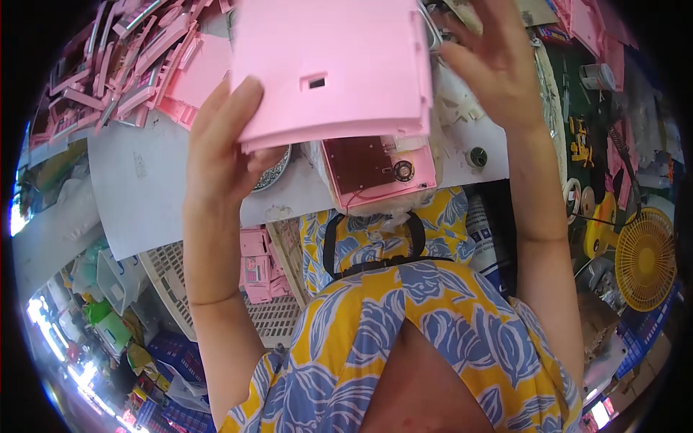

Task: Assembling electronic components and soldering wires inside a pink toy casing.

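A flat pink plastic casing (pixel 361 79) with a small rectangular slot is raised over the table. My left hand (pixel 220 137) grips its left edge, thumb on the face and fingers curled beneath. Beside its right edge, my right hand (pixel 498 72) is held up with thumb and fingers apart, slightly blurred, and no object shows in it. Partly covered below the casing lies another pink shell (pixel 422 193) with a dark brown board (pixel 361 166), a round black speaker-like part (pixel 403 170) and thin wires. It rests on clear plastic wrap at the table's near edge.
Many pink casings (pixel 155 65) are heaped at the far left of the white tabletop (pixel 144 173). Behind my left hand shows a round metal dish (pixel 273 173) of small parts. A small dark cup (pixel 477 156), a yellow fan (pixel 644 258) and a pale crate (pixel 170 270) are nearby.
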The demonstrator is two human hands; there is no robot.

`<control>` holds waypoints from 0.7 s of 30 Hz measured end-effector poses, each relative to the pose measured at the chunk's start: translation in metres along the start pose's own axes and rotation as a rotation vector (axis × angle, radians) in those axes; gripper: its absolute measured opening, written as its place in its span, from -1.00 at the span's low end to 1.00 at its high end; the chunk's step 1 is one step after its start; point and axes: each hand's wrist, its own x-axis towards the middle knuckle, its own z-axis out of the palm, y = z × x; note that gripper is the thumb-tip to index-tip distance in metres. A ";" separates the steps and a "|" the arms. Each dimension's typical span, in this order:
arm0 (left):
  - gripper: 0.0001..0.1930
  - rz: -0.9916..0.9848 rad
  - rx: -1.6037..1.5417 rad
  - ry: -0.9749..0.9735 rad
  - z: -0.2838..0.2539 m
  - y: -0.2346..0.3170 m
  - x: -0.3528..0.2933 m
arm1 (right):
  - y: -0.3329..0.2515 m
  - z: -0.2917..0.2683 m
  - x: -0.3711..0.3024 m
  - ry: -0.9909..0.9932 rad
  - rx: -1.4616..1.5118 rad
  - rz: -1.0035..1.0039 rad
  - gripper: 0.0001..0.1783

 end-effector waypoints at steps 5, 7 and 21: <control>-0.36 0.107 0.462 0.192 0.037 -0.044 -0.020 | 0.038 -0.031 -0.087 -0.189 -0.073 0.411 -0.11; -0.14 0.206 0.480 0.237 0.046 -0.069 -0.025 | 0.050 -0.042 -0.109 -0.129 -0.235 0.319 -0.10; -0.03 0.071 1.008 0.221 0.041 -0.095 -0.048 | 0.050 -0.059 -0.121 -0.378 -0.835 0.330 -0.42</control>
